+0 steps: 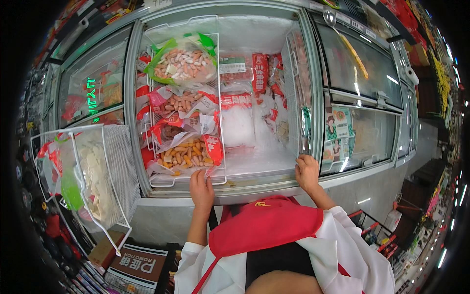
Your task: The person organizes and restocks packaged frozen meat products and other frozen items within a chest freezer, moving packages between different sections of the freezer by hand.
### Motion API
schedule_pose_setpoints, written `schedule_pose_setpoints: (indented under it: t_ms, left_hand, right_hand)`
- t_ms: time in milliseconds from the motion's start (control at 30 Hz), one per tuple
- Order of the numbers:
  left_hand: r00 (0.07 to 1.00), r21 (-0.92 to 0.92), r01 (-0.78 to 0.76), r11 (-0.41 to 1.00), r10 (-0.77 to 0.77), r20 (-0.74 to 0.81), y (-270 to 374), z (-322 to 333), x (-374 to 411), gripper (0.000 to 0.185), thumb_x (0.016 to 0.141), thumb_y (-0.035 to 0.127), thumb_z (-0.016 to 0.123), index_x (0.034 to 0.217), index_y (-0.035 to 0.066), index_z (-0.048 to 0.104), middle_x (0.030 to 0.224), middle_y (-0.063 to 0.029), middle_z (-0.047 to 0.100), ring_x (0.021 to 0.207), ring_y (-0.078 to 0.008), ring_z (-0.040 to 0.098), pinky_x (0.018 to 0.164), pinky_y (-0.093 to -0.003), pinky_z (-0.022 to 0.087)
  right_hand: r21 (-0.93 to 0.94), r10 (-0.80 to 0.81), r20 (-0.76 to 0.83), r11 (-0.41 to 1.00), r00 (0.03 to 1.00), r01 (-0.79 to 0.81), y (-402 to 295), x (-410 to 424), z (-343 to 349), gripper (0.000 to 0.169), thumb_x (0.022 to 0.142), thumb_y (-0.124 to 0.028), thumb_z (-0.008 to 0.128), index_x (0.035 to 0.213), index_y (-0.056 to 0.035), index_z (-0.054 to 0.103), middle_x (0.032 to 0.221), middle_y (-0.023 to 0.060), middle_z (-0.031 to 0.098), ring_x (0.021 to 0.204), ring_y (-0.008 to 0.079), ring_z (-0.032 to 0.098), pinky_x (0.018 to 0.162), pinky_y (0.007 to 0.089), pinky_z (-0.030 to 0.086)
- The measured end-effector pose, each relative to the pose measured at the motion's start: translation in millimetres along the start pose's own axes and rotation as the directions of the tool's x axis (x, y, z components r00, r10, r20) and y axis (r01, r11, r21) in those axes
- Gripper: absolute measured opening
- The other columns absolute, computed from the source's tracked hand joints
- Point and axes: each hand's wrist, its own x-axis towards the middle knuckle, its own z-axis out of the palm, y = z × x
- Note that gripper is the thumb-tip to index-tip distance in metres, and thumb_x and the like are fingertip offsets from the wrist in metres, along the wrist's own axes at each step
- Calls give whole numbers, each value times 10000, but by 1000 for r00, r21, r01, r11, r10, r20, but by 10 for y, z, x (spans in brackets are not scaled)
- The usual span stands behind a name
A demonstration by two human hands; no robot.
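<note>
Before me is an open chest freezer. A white wire basket (219, 128) at its left holds bags of frozen sausages (185, 151) and a green-edged bag of pink and white pieces (183, 65). My left hand (202, 189) touches the basket's front edge, by the corner of a red and clear bag. At the right, my right hand (307, 172) rests with bent fingers on the freezer's front rim (257, 183). Between the hands, frost-covered red packages (237, 121) lie low in the freezer; frost hides part of them. Whether the left fingers grip the wire is unclear.
A second wire basket (117, 165) with bagged food stands outside at the left. Sliding glass lids (361, 66) flank the opening; a metal ladle (345, 40) with a yellow handle lies on the right one. Another basket (292, 73) lines the freezer's right side.
</note>
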Motion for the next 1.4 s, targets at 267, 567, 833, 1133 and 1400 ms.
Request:
schedule_pose_setpoints:
  t_ms: [267, 567, 833, 1133, 1400]
  left_hand:
    - [965, 12, -126, 992, 126, -230, -29, -314, 1211, 292, 805, 16, 559, 1091, -27, 524, 1045, -197, 543, 985, -370, 519, 859, -412, 410]
    - [987, 69, 47, 997, -36, -158, -273, -482, 1301, 252, 830, -3, 543, 1080, -31, 532, 1017, -186, 553, 962, -350, 529, 842, -400, 417]
    - [972, 260, 190, 947, -218, 83, -385, -311, 326, 290, 834, 51, 583, 1105, -31, 520, 1070, -202, 542, 987, -367, 503, 889, -437, 377]
    - [982, 374, 191, 907, -176, -76, -436, -229, 296, 239, 879, 71, 527, 1075, -65, 526, 1079, -229, 545, 1007, -386, 510, 883, -462, 380]
    - [932, 389, 363, 847, -330, -150, -433, -186, 332, 229, 921, 90, 463, 1063, -74, 538, 1086, -224, 555, 1024, -380, 518, 888, -455, 397]
  right_hand:
    - [154, 154, -13, 977, 988, -150, -158, 224, 198, 232, 687, -19, 626, 920, -22, 627, 923, 109, 574, 871, 310, 531, 761, 407, 429]
    - [363, 377, 454, 750, 808, -554, -23, 572, 829, 234, 784, -102, 552, 977, 7, 629, 858, 223, 630, 781, 373, 619, 733, 441, 485]
    - [329, 426, 614, 627, 664, -706, 328, 704, 1790, 282, 868, -242, 532, 857, 26, 617, 590, 108, 580, 484, 189, 536, 485, 336, 433]
    - [136, 619, 785, -227, -35, -964, 738, 1600, 2753, 399, 879, -462, 526, 685, -115, 492, 528, 30, 469, 367, 110, 346, 337, 272, 257]
    - [551, 860, 476, -453, -182, -701, 1800, 2661, 3577, 645, 748, -592, 594, 1106, -66, 488, 960, 114, 518, 674, 212, 509, 522, 296, 448]
